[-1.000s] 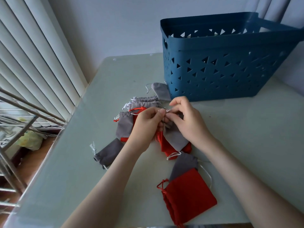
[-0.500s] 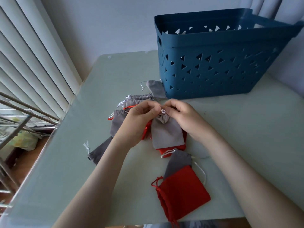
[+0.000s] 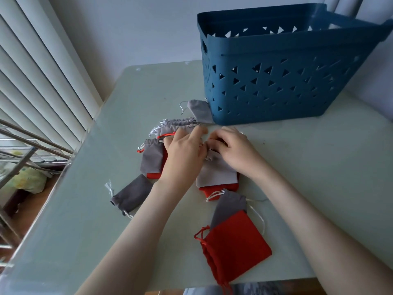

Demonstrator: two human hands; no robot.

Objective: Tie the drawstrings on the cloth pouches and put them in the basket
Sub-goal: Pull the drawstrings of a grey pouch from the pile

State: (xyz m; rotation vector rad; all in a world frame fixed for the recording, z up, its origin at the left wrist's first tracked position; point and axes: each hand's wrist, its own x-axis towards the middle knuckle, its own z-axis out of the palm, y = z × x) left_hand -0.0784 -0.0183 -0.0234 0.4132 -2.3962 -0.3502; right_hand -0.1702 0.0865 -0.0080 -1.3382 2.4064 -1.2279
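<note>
**Tying one grey pouch, lots more to go.**
The left hand (image 3: 185, 152) and the right hand (image 3: 231, 152) have their fingers curled in, pinching the top of a grey pouch (image 3: 217, 173) just in front of the basket (image 3: 276, 81). Other pouches (image 3: 152, 160), like the red pouch (image 3: 236, 245) farther from the basket, lie loose in front of it too. I cannot see inside the basket.

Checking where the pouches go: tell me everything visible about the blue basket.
The blue basket is a rectangular plastic tub with triangle cut-outs across its walls, a plain rim band and a handle slot in its short end. It stands upright on the table, far right. A grey pouch lies against its near left corner. Its floor is hidden.
</note>
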